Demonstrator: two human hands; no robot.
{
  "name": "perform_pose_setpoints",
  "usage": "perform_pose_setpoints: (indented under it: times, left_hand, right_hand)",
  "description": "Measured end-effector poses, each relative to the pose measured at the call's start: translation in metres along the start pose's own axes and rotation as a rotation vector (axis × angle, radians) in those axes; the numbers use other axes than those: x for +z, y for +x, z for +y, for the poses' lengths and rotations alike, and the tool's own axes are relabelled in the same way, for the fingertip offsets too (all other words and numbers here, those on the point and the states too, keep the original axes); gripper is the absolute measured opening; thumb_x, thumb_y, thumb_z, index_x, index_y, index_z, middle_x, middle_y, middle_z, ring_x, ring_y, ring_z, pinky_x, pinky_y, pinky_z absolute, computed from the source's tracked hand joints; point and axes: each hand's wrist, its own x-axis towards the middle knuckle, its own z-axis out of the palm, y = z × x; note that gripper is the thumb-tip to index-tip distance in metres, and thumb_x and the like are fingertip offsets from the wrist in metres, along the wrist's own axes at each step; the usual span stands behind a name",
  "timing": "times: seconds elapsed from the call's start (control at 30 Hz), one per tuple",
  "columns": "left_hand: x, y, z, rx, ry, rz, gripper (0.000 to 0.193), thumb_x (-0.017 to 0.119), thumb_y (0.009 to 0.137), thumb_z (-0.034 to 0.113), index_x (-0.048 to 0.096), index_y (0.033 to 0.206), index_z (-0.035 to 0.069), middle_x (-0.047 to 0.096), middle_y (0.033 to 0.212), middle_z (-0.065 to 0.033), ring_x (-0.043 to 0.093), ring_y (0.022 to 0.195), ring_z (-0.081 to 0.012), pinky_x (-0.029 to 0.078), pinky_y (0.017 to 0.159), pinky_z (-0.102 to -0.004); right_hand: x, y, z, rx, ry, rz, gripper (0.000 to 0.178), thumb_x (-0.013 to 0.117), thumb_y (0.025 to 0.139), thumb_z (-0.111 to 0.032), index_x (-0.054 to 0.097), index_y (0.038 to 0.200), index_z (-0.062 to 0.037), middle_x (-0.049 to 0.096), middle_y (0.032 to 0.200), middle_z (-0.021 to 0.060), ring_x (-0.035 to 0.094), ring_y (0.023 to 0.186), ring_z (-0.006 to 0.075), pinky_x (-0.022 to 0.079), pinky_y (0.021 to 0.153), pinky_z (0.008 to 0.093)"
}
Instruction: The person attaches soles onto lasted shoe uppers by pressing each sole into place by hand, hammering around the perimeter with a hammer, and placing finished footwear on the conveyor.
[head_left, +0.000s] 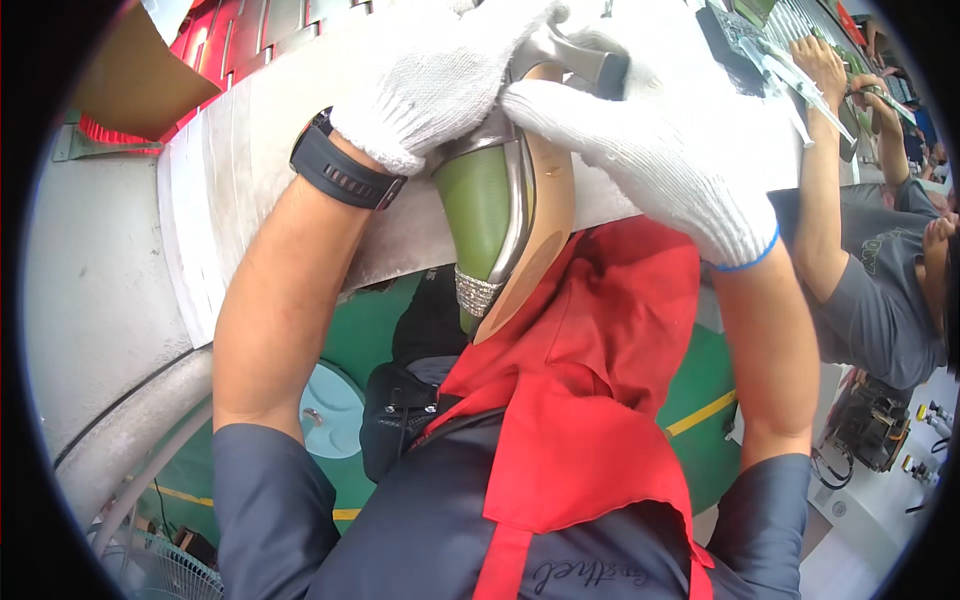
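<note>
A high-heeled shoe (549,215) hangs toe-down over the near edge of the worktable, its tan sole turned to the right. A smooth green form (474,212) fills it, with silver edging alongside and a sparkling stone band (477,292) near the toe. My left hand (430,85), in a white knit glove, is closed around the heel end from the left. From the right, my gloved right hand (655,150) grips the same end, its thumb lying along the sole below the silver heel (575,58). Fingers behind the heel are partly hidden.
The pale worktable (240,160) has red and metal slats (240,35) beyond it. At the right, a co-worker's hands (820,70) handle green pieces near clear plastic strips (785,85). A light blue round stool (332,410) stands on the green floor; a fan (160,570) is at lower left.
</note>
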Motion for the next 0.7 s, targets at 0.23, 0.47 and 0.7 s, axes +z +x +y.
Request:
perform_pose_setpoints:
  times: [0.23, 0.47, 0.7]
  left_hand:
    - [-0.007, -0.003, 0.009, 0.059, 0.222, -0.035, 0.026, 0.073, 0.107, 0.022, 0.078, 0.111, -0.004, 0.079, 0.098, -0.0054, 0.069, 0.088, -0.0092, 0.056, 0.078, -0.027]
    - [-0.001, -0.002, 0.009, 0.056, 0.073, -0.037, 0.033, 0.08, 0.101, 0.02, 0.075, 0.121, -0.006, 0.079, 0.1, -0.0085, 0.071, 0.091, -0.0119, 0.058, 0.084, -0.0285]
    - [-0.027, -0.02, 0.008, 0.134, 0.398, -0.207, 0.067, 0.087, 0.092, 0.028, 0.06, 0.147, 0.0, 0.07, 0.129, -0.0138, 0.065, 0.121, -0.019, 0.052, 0.107, -0.0357]
  right_hand:
    - [0.027, -0.011, 0.004, 0.204, 0.212, 0.065, 0.045, 0.085, 0.095, -0.035, 0.079, 0.125, -0.0014, 0.081, 0.102, 0.0082, 0.074, 0.089, 0.0146, 0.06, 0.081, 0.0339]
    - [0.024, -0.018, 0.007, 0.279, 0.509, -0.014, 0.069, 0.088, 0.087, -0.056, 0.075, 0.112, 0.007, 0.077, 0.088, 0.0128, 0.074, 0.078, 0.0224, 0.06, 0.071, 0.0361]
    - [0.023, -0.028, 0.003, 0.466, 0.695, -0.143, 0.057, 0.09, 0.088, -0.047, 0.078, 0.112, 0.0026, 0.076, 0.089, 0.0061, 0.07, 0.078, 0.015, 0.059, 0.072, 0.031]
